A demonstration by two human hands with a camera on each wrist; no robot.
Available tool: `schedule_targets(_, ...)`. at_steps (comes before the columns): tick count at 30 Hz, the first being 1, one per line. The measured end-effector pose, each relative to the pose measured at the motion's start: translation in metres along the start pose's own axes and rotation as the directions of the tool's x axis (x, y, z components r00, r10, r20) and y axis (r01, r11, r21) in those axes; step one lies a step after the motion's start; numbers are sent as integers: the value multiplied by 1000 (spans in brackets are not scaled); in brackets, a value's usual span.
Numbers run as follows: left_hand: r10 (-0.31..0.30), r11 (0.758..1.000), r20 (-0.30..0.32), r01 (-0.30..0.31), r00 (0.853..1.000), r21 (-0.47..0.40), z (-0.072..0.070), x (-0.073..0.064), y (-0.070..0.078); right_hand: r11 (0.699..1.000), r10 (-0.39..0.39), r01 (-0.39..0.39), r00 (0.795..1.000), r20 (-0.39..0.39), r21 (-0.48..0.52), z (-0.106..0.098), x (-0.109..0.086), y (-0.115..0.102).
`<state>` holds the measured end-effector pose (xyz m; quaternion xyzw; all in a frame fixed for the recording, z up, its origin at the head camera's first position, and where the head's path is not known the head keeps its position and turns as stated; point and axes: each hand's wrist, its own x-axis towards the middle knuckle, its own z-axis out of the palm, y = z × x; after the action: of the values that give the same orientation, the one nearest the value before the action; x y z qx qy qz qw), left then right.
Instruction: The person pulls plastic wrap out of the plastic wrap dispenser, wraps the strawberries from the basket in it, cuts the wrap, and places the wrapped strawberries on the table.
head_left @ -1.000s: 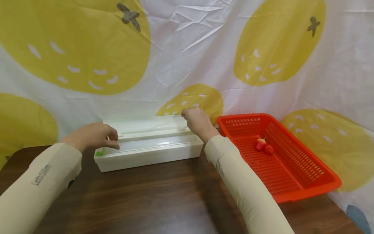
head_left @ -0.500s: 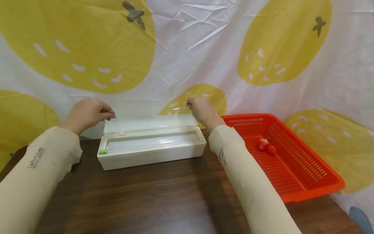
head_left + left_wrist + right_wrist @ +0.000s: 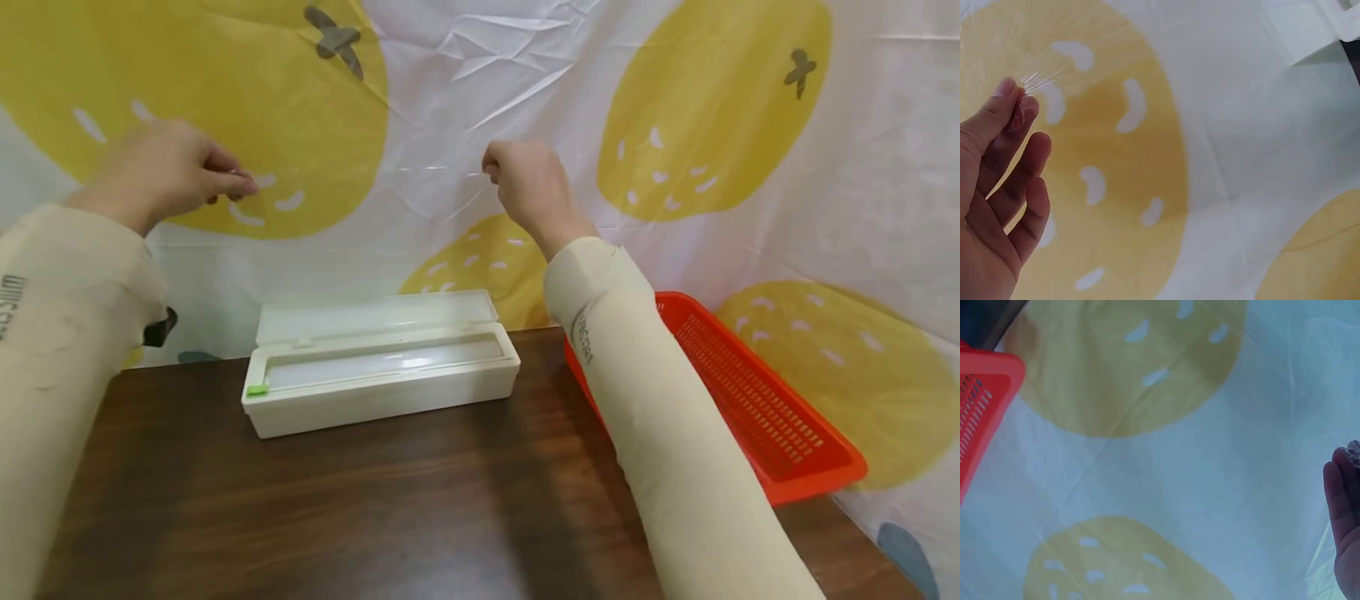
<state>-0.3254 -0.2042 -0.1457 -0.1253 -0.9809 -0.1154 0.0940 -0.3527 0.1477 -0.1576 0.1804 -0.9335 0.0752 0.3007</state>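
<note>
Both hands are raised above the table in front of the curtain. My left hand pinches one corner of clear cling film, gathered into fine creases at the thumb and forefinger. At the opposite side, my right hand grips the film too, with a crumpled bit of film showing at its fingertips. The sheet between them is nearly invisible. Below stands a white cling film dispenser, its lid tipped back. Inside it lies a roll, and a green slide cutter sits at its left end.
A red perforated basket stands at the right, partly covered by the right sleeve. The dark wooden table reaches back to a curtain with large yellow fruit prints. A black band shows under the left wrist.
Both hands have risen from the dispenser, pulling the film up with them, and the left has moved outward. The open dispenser stays put. The right sleeve now hides the red fruit in the basket.
</note>
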Motion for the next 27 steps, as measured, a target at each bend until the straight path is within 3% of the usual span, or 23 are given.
schedule_targets(8,-48,998,-60,46,997,-33,-15,-1,4,1000,-13,12,999,-53,-7,-22,12,-3)
schedule_targets(12,-51,999,-86,49,995,-16,-24,-2,7,1000,18,-18,998,-66,-1,-29,15,-5)
schedule_targets(19,-52,999,-137,54,989,8,-27,4,-9,1000,27,-26,996,-85,13,-34,19,-11)
schedule_targets(22,-57,998,-130,58,990,0,-30,-7,2,1000,24,-23,996,-82,9,-34,19,-13)
schedule_targets(27,-48,998,-152,52,987,23,-27,-13,0,1000,-12,14,994,-104,21,-34,16,-16)
